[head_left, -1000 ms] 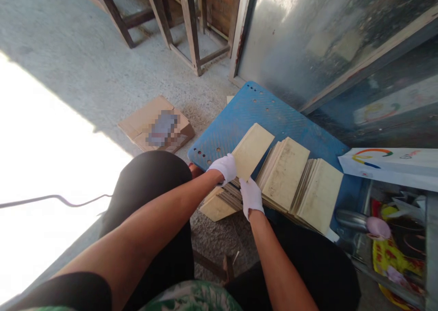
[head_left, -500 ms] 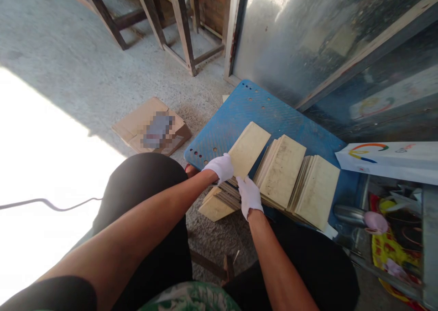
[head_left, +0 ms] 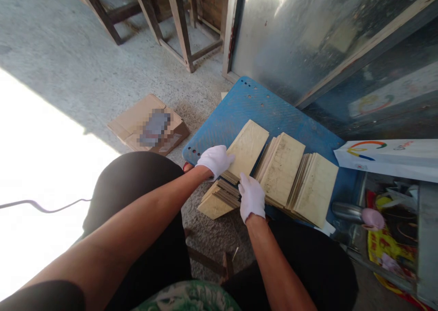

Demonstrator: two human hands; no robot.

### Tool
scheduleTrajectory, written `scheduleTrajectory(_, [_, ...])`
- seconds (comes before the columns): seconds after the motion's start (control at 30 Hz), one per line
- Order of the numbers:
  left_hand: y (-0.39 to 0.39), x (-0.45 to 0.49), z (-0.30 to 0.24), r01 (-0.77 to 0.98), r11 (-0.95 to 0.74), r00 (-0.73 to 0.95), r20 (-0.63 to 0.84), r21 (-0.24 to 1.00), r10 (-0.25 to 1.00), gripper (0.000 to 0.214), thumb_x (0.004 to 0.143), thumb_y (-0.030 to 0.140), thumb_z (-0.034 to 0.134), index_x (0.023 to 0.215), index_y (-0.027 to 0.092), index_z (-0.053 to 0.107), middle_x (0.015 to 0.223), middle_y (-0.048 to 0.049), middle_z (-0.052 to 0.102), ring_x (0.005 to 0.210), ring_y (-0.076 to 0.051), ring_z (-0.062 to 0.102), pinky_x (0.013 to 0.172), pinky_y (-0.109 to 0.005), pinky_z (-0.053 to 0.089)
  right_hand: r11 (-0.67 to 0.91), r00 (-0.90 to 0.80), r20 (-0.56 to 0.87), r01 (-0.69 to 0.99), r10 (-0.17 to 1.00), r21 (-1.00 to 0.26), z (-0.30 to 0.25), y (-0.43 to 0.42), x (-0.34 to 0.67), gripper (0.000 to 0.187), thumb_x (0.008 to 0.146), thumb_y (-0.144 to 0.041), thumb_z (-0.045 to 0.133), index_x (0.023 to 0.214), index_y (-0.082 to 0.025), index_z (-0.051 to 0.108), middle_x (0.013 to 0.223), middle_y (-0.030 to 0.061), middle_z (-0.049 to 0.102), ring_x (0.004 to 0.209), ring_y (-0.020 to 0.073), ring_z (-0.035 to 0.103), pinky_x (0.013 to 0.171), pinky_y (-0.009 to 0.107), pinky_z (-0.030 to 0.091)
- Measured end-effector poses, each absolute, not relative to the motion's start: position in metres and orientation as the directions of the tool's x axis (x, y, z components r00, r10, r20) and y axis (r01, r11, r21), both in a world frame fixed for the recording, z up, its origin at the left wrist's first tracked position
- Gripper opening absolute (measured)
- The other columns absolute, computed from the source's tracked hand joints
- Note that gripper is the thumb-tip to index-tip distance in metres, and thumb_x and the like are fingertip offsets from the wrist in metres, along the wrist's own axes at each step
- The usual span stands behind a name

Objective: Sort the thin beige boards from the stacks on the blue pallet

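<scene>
Both my hands wear white gloves. My left hand (head_left: 215,159) is closed on the near left corner of a pale yellow tile (head_left: 247,148), the top one of the leftmost stack. My right hand (head_left: 252,197) rests with curled fingers on the near ends of the stacked tiles below it. Two more leaning stacks of tiles (head_left: 297,177) lie to the right. All sit on a blue perforated board (head_left: 255,108) on the concrete floor. One tile (head_left: 211,205) pokes out over the board's near edge.
A flattened cardboard box (head_left: 148,126) lies on the floor at the left. Wooden frame legs (head_left: 178,23) stand beyond. A metal sheet (head_left: 308,32) leans at the back right. A white carton (head_left: 386,158) and a bin of clutter (head_left: 390,229) are at the right. A cable (head_left: 41,206) crosses the sunlit floor.
My left hand has slid slightly up and left along the top tile's corner. My right hand has settled flatter on the tile ends. The view has shifted a little.
</scene>
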State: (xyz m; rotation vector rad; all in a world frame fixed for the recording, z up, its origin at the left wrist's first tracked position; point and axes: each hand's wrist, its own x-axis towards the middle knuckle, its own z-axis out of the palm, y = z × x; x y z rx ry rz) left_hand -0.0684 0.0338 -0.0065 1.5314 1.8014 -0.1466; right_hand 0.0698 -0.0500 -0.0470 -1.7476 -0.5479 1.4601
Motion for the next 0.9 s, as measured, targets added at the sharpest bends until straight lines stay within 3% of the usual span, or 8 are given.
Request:
scheduleTrajectory(0.1, [0.037, -0.069, -0.007, 0.824, 0.336, 0.027, -0.623, 0.457, 0.782, 0.040, 0.084, 0.047, 0.046, 0.090, 0.015, 0.069, 0.091, -0.0121, 0.071, 0.086, -0.025, 0.067, 0.072, -0.030, 0.049, -0.591, 0.283, -0.730, -0.441, 0.622, -0.675, -0.037, -0.047, 0.070, 0.025, 0.069, -0.035, 0.073, 0.084, -0.017, 0.066, 0.081, 0.0023, 0.069, 0.081, 0.0134, 0.064, 0.078, 0.026, 0.053])
scheduleTrajectory(0.17, [0.037, -0.067, -0.006, 0.737, 0.423, 0.054, -0.670, 0.527, 0.740, 0.039, 0.085, 0.047, 0.048, 0.087, 0.014, 0.068, 0.085, -0.0102, 0.071, 0.077, -0.022, 0.067, 0.067, -0.028, 0.049, -0.519, 0.260, -0.737, -0.567, 0.624, -0.640, -0.028, -0.045, 0.070, 0.022, 0.071, -0.030, 0.073, 0.088, -0.018, 0.065, 0.089, 0.0027, 0.070, 0.088, 0.0133, 0.065, 0.079, 0.025, 0.054])
scheduleTrajectory(0.33, [0.031, -0.060, 0.004, 0.264, 0.699, 0.163, -0.745, 0.665, 0.647, 0.028, 0.087, 0.037, 0.054, 0.095, 0.013, 0.066, 0.097, -0.0091, 0.071, 0.077, -0.017, 0.068, 0.064, -0.024, 0.051, -0.409, 0.157, -0.705, -0.719, 0.692, -0.562, -0.015, -0.039, 0.074, 0.027, 0.079, -0.033, 0.068, 0.104, -0.024, 0.064, 0.114, 0.0031, 0.068, 0.118, 0.0154, 0.056, 0.092, 0.030, 0.054])
scheduleTrajectory(0.4, [0.029, -0.058, 0.009, 0.182, 0.726, 0.187, -0.748, 0.663, 0.637, 0.024, 0.087, 0.035, 0.057, 0.092, 0.014, 0.067, 0.097, -0.0085, 0.072, 0.078, -0.017, 0.068, 0.065, -0.024, 0.051, -0.410, 0.106, -0.698, -0.742, 0.708, -0.530, -0.013, -0.037, 0.075, 0.025, 0.081, -0.036, 0.065, 0.104, -0.025, 0.065, 0.116, 0.0024, 0.067, 0.123, 0.0150, 0.053, 0.095, 0.031, 0.053])
scheduleTrajectory(0.57, [0.027, -0.058, 0.012, 0.176, 0.712, 0.206, -0.733, 0.679, 0.648, 0.021, 0.085, 0.033, 0.060, 0.087, 0.013, 0.067, 0.091, -0.0081, 0.072, 0.074, -0.016, 0.066, 0.064, -0.024, 0.052, -0.459, 0.030, -0.703, -0.737, 0.711, -0.496, -0.012, -0.034, 0.077, 0.023, 0.086, -0.036, 0.059, 0.104, -0.023, 0.066, 0.118, 0.0034, 0.067, 0.124, 0.0147, 0.053, 0.101, 0.031, 0.049])
scheduleTrajectory(0.9, [0.027, -0.060, 0.008, 0.194, 0.700, 0.216, -0.726, 0.687, 0.653, 0.019, 0.081, 0.032, 0.064, 0.083, 0.013, 0.066, 0.083, -0.0070, 0.070, 0.065, -0.014, 0.062, 0.059, -0.024, 0.049, -0.420, 0.096, -0.698, -0.738, 0.709, -0.528, -0.010, -0.035, 0.079, 0.037, 0.083, -0.021, 0.065, 0.120, -0.023, 0.061, 0.115, 0.0037, 0.069, 0.112, 0.0168, 0.062, 0.095, 0.034, 0.054])
